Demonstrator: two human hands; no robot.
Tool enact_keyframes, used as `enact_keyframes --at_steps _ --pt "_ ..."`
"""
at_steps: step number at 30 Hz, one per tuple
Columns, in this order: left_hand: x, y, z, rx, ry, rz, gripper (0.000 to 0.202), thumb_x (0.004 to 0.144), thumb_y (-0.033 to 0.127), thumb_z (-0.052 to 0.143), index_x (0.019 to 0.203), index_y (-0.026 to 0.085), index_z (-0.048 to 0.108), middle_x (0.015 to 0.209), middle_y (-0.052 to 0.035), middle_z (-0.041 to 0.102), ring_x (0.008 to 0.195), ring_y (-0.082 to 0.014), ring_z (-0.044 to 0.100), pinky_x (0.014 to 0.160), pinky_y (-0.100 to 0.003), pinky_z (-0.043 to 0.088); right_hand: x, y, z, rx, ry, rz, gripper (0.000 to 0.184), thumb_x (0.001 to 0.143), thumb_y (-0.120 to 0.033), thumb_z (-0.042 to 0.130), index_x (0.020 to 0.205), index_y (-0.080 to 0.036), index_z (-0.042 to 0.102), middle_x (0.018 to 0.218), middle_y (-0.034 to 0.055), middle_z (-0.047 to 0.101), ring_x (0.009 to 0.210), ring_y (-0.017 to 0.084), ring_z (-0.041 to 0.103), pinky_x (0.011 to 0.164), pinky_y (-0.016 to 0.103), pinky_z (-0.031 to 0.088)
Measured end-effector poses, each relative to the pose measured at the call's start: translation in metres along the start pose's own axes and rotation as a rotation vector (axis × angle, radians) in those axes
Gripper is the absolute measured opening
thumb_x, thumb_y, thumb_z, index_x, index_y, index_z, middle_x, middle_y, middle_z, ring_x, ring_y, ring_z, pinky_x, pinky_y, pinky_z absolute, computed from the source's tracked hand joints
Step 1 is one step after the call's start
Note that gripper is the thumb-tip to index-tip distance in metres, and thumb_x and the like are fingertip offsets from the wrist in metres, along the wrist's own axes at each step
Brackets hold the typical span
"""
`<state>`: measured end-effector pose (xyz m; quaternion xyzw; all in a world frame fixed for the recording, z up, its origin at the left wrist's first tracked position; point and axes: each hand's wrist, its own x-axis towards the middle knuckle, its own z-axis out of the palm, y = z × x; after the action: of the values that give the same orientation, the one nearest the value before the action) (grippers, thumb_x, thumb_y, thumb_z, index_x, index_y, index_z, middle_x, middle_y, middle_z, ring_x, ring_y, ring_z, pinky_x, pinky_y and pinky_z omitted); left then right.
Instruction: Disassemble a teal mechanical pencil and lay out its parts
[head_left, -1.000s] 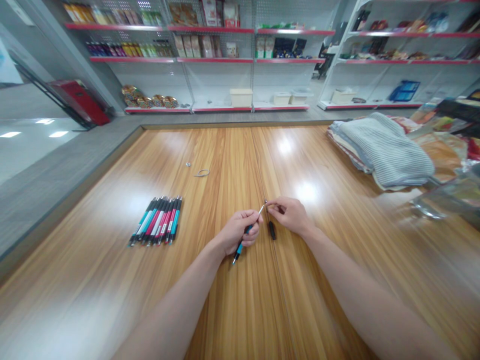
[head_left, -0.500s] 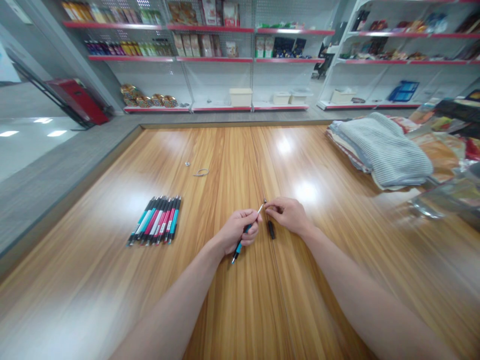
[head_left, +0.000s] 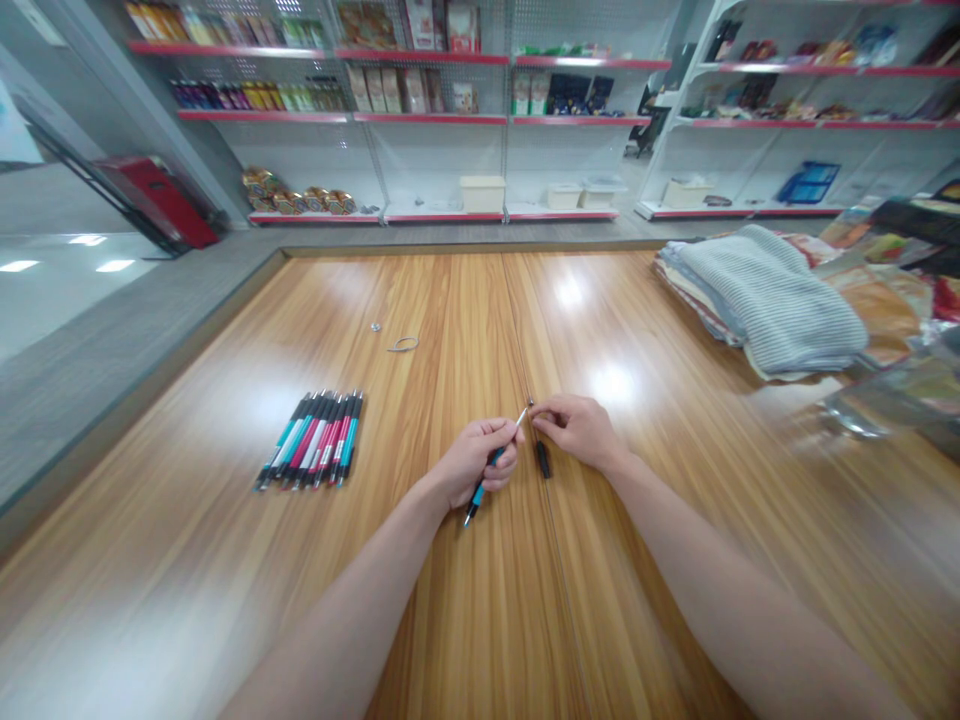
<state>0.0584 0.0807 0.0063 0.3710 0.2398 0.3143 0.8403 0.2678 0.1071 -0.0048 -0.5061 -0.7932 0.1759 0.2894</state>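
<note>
Pen [head_left: 478, 494], just one, is gripped in the left hand [head_left: 480, 463], at centre; whether the right hand [head_left: 579, 428] pinches anything is unclear. One black piece [head_left: 543, 460] and, left, one pen row [head_left: 311, 440] lie unmoved.

Hands, two: one left hand [head_left: 480, 465], one right hand [head_left: 577, 430]. In the left, one turquoise-and-black pen [head_left: 477, 494]. Just below the right hand's fingers, one black pen part [head_left: 542, 460]. Out left of the left hand, one row of pens [head_left: 313, 440]: more than five, overlapping, exact count unsure. Beyond the left hand, one wire-like loop [head_left: 406, 350] and one small bit [head_left: 376, 327]. Far beyond both hands, four pale bins [head_left: 482, 195] on low shelves.
</note>
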Motion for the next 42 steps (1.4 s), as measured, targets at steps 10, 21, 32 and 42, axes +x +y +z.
enact_keyframes --at_steps 10,21,32,42 --pt "0.001 0.000 0.000 0.005 -0.005 0.005 0.019 0.092 0.034 0.050 0.088 0.015 0.052 0.053 0.0061 0.038 0.039 -0.0036 0.021 0.032 -0.013 0.020 -0.001 0.004 0.002 0.106 0.039 0.110 0.024 0.085 -0.038 0.058 0.095 -0.020 0.071 0.069 0.0008 0.064 0.057 0.011 0.051 0.056 0.024 0.037" --pt "0.000 0.000 0.000 0.002 -0.005 0.006 0.019 0.091 0.035 0.051 0.087 0.015 0.052 0.052 0.0061 0.038 0.039 -0.0037 0.021 0.032 -0.013 0.020 0.000 0.006 0.003 0.118 0.030 0.145 0.027 0.084 -0.040 0.058 0.095 -0.020 0.072 0.067 0.0011 0.064 0.054 0.011 0.050 0.054 0.023 0.037" --pt "-0.003 0.002 0.004 0.077 -0.048 -0.097 0.024 0.092 0.040 0.050 0.092 0.015 0.054 0.056 0.0057 0.040 0.039 -0.0030 0.023 0.033 -0.013 0.018 -0.005 -0.014 -0.003 0.626 -0.128 -0.021 0.023 0.081 -0.037 0.065 0.082 -0.015 0.070 0.075 0.0052 0.067 0.069 0.015 0.060 0.063 0.026 0.045" --pt "-0.006 0.005 0.003 0.117 -0.089 -0.167 0.029 0.090 0.041 0.052 0.093 0.013 0.058 0.058 0.0053 0.039 0.040 -0.0024 0.022 0.034 -0.013 0.017 -0.001 0.010 -0.016 0.861 0.087 0.211 0.027 0.076 -0.039 0.069 0.067 -0.015 0.061 0.054 -0.0033 0.046 0.048 0.007 0.037 0.046 0.022 0.026"
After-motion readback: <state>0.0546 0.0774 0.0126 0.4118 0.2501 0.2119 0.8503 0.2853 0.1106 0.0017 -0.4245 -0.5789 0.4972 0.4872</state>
